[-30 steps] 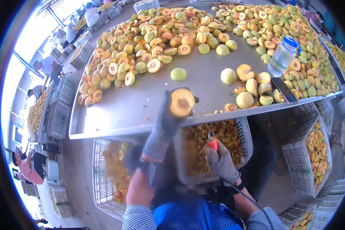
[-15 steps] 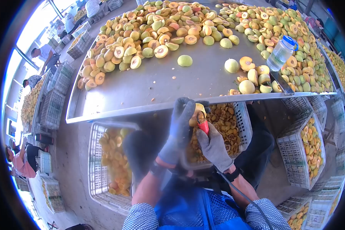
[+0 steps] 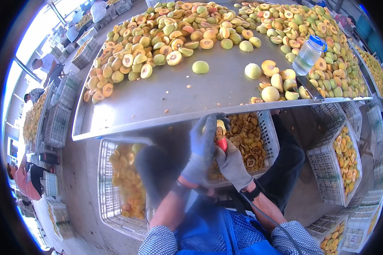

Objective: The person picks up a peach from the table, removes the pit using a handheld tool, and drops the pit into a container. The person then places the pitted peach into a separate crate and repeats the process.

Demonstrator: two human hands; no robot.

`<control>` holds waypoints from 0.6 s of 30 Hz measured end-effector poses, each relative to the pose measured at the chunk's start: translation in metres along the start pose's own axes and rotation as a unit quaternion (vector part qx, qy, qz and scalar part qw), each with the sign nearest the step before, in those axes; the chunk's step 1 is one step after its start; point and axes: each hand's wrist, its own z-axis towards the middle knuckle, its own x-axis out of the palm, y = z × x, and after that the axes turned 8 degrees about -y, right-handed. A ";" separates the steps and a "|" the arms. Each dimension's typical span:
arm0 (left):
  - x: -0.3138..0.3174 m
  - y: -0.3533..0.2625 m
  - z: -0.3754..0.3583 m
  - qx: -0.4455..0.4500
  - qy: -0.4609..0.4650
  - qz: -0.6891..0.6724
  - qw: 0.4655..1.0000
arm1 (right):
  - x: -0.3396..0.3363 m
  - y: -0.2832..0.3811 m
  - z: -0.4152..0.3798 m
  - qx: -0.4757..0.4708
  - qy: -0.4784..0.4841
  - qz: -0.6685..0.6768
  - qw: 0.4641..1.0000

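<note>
In the head view, the left hand [image 3: 202, 138] grasps a cut fruit [image 3: 220, 124] just nearside of the table [image 3: 144, 102]; the right hand [image 3: 233, 163] clasps a red-handled tool [image 3: 221, 144] against it. I'd keep the fruit steady, strokes short.

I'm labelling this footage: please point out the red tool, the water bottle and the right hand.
Red tool [image 3: 221, 144]: head view, on its red part.
Water bottle [image 3: 306, 58]: head view, on its clear side.
Right hand [image 3: 233, 163]: head view, on its grey glove.
</note>
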 end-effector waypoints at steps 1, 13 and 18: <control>-0.002 0.000 0.001 -0.002 0.002 0.002 1.000 | -0.002 0.005 0.000 0.024 0.031 0.018 0.999; -0.013 -0.007 0.006 -0.013 0.198 0.097 0.975 | -0.027 0.045 -0.024 0.217 0.215 0.214 0.928; -0.016 0.004 0.003 -0.069 0.200 -0.049 0.976 | -0.028 0.020 -0.024 0.311 0.325 0.446 0.773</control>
